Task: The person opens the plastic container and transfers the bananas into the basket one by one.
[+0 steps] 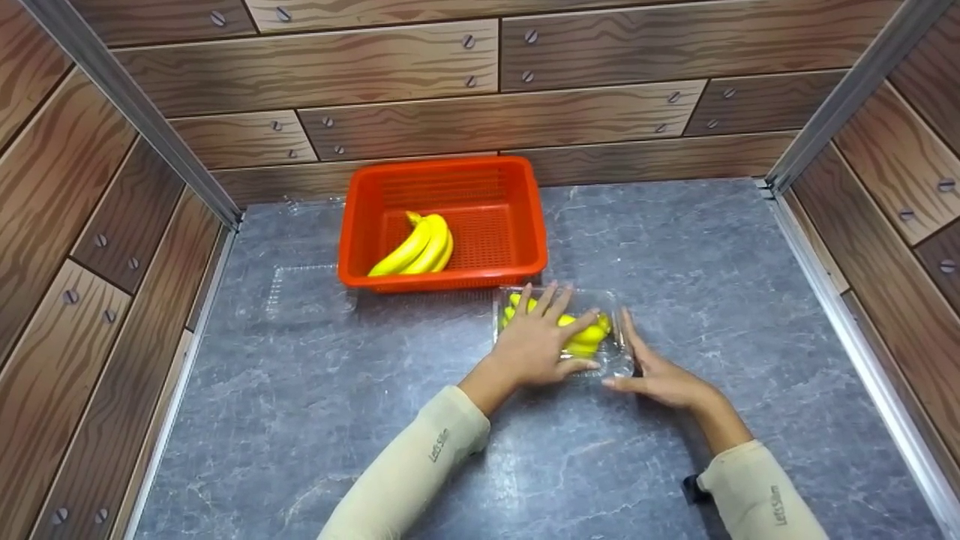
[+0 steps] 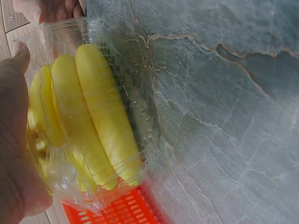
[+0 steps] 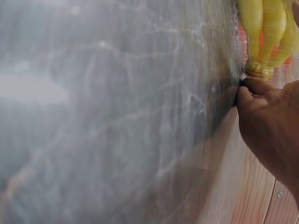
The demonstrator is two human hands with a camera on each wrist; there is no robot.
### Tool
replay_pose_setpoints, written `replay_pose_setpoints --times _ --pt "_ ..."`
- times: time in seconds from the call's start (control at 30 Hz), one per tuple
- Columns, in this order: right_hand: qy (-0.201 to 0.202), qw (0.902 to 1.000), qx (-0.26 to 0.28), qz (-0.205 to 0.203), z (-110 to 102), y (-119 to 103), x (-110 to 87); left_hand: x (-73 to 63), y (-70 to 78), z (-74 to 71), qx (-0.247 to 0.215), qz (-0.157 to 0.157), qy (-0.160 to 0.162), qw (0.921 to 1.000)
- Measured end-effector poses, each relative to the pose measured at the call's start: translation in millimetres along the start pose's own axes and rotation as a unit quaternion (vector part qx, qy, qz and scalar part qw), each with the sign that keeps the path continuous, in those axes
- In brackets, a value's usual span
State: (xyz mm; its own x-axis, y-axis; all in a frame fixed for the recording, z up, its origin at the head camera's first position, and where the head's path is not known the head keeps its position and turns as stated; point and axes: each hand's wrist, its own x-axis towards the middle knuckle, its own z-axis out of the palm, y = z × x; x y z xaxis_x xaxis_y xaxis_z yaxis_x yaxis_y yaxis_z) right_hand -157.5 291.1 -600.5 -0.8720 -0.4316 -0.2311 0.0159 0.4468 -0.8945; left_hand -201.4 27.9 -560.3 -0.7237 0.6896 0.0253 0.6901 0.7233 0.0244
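Note:
A clear plastic clamshell box (image 1: 616,365) with a bunch of yellow bananas (image 1: 583,346) inside lies on the grey table, just in front of the red basket. My left hand (image 1: 534,346) rests on top of the box, fingers spread over the lid and partly covering the bananas. At the box's right end is my right hand (image 1: 666,379), its fingers extended along the side and its thumb near the front corner. From the left wrist, several bananas (image 2: 88,116) show through the clear wall. In the right wrist view, the right fingertips (image 3: 254,88) are at the box's lower edge.
The red plastic basket (image 1: 536,225) stands by the back wall, holding another banana bunch (image 1: 420,246). Left of it, a clear plastic tray (image 1: 307,292) lies on the table (image 1: 300,397), with more clear plastic (image 1: 315,202) behind. Wood-patterned panels (image 1: 405,67) enclose the back and sides.

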Motion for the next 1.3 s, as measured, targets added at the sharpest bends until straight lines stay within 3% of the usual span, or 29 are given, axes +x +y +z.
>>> replay_pose_setpoints --times 0.47,1.2,1.3 --pt "-0.002 0.9998 0.0 0.021 1.6 0.0 -2.4 0.1 1.4 0.5 0.006 0.002 -0.006 1.0" --pt "0.001 0.9998 -0.005 0.019 1.0 -0.8 -2.0 1.6 -0.5 -3.5 -0.007 0.0 -0.027 0.9996" --pt "-0.005 0.9999 0.001 0.016 0.6 -2.0 -1.9 1.8 -0.9 -4.2 -0.01 0.001 -0.017 0.9998"
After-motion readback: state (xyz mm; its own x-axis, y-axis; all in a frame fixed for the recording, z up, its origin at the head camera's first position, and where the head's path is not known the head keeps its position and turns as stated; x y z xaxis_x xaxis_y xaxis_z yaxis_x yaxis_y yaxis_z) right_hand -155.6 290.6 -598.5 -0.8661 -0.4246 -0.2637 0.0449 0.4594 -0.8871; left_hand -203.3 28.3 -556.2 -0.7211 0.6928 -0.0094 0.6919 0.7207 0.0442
